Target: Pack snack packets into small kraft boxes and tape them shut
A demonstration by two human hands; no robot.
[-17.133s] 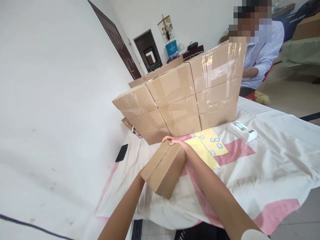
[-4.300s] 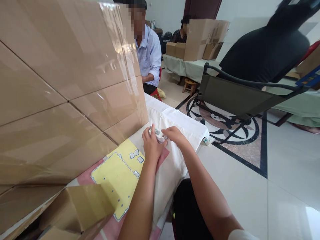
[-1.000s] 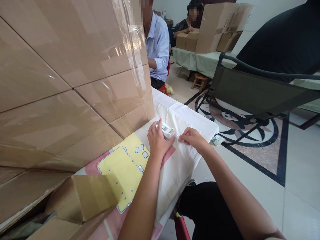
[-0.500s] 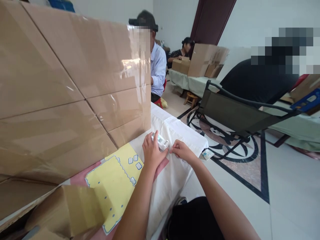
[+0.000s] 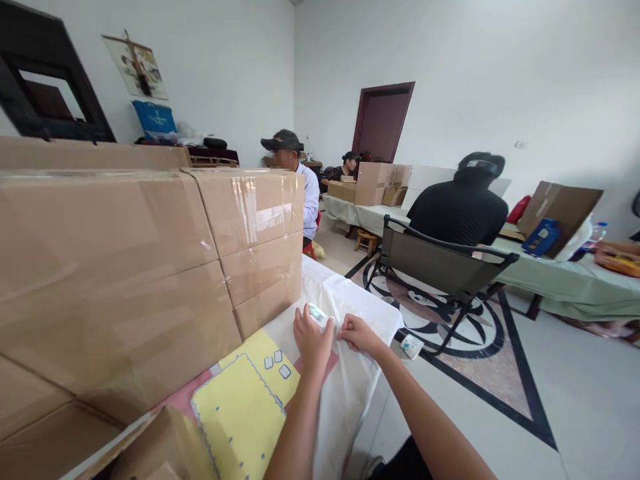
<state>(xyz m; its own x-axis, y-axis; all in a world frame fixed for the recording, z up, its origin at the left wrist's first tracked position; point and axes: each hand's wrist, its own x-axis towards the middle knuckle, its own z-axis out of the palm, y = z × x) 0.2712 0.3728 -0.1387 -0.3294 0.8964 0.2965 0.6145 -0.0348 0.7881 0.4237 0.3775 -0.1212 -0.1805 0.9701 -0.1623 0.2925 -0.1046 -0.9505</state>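
My left hand [image 5: 313,340] is wrapped round a small white object with a greenish patch [image 5: 317,313] on its upper face; its exact kind I cannot make out. It is held just above the white cloth [image 5: 363,300] at the table's far end. Close to its right, my right hand [image 5: 357,333] has its fingers curled into a pinch. Anything between those fingers is hidden or too small to name. Under my left forearm lies a yellow sheet with blue-outlined shapes [image 5: 240,393].
Taped cardboard boxes [image 5: 150,247] are stacked along the table's left side. An open carton [image 5: 155,447] stands at the lower left. Beyond the table are a dark folding chair [image 5: 440,263] and a person in black [image 5: 460,207]. A white packet [image 5: 411,346] lies on the floor.
My view has tilted up and levelled, showing more wall and room. My left hand stays round the white object, now turned with its end less visible. My right hand remains pinched beside it.
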